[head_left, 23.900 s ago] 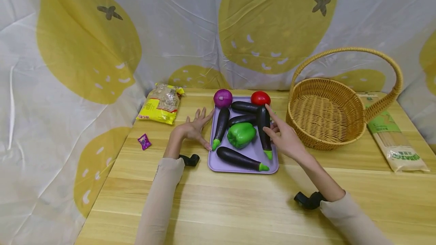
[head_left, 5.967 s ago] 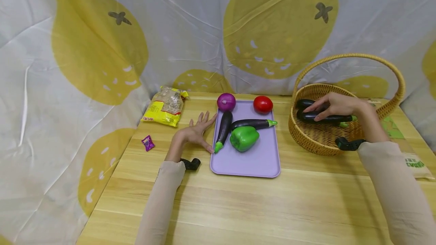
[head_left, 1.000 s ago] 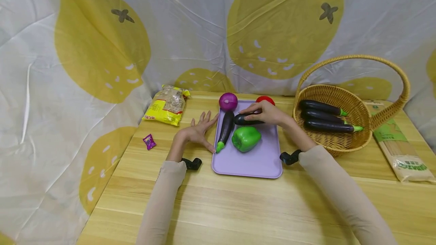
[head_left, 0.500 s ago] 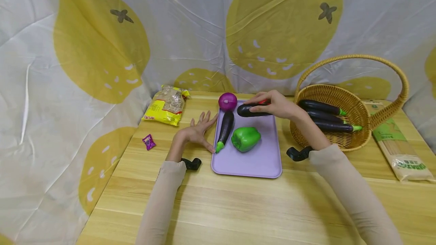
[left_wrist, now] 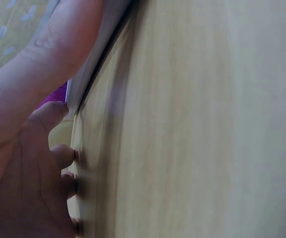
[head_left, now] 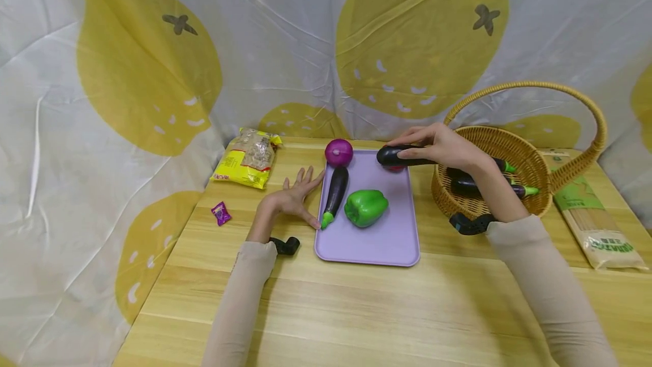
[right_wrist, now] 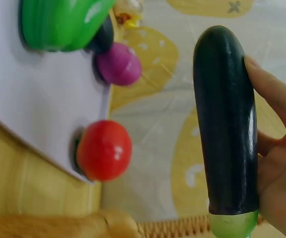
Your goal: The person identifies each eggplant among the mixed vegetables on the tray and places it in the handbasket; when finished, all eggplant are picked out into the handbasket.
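Observation:
My right hand [head_left: 440,143] grips an eggplant [head_left: 402,155] in the air over the tray's back right corner; the right wrist view shows the whole eggplant [right_wrist: 225,124] with its green stem end down. Spread fingers of my left hand [head_left: 292,200] touch the left edge of the lilac tray [head_left: 367,245]. On the tray lie another eggplant [head_left: 336,191] and a green bell pepper [head_left: 365,208]. A purple onion [head_left: 338,153] sits at the back left corner. The red tomato [right_wrist: 104,150] at the back right corner is mostly hidden in the head view.
A wicker basket [head_left: 443,200] with a tall handle stands to the right, holding several eggplants partly hidden by my arm. Beyond it lies a noodle packet [head_left: 593,222]. On the left are a yellow snack bag [head_left: 247,158] and a small purple wrapped candy [head_left: 221,213].
Over the last second my right hand has lifted the eggplant off the tray and carried it right, toward the basket. Earlier, other eggplants went from tray to basket. My left hand has stayed put.

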Action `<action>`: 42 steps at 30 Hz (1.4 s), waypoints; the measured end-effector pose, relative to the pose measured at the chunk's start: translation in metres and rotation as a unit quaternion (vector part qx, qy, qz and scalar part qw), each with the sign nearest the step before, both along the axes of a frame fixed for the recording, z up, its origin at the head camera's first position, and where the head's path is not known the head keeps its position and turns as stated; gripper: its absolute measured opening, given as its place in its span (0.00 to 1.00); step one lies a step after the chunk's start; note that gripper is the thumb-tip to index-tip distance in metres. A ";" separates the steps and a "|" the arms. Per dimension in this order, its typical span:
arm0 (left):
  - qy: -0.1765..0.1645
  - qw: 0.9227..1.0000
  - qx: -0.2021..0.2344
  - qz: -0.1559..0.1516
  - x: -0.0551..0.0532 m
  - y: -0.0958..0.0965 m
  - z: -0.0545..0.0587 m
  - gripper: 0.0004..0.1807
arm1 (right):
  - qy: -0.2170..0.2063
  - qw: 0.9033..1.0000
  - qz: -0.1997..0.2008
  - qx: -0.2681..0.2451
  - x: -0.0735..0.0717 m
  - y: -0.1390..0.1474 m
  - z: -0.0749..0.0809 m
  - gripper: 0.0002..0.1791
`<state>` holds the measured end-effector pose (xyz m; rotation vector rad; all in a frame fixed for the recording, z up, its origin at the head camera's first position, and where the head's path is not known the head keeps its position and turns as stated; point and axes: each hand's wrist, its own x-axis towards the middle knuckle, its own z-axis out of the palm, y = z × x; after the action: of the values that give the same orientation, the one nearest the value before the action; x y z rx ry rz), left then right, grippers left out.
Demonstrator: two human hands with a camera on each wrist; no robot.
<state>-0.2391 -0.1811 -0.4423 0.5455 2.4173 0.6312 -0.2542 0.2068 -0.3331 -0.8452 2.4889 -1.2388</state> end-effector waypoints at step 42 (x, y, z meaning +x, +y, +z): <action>0.003 1.000 -0.005 -0.005 0.000 0.000 -0.001 0.78 | -0.053 0.979 -0.155 0.122 -0.028 0.149 -0.033 0.23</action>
<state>-0.2387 -0.1811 -0.4433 0.5568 2.4198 0.6147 -0.2822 0.3555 -0.3660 -0.3320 2.6826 -0.9990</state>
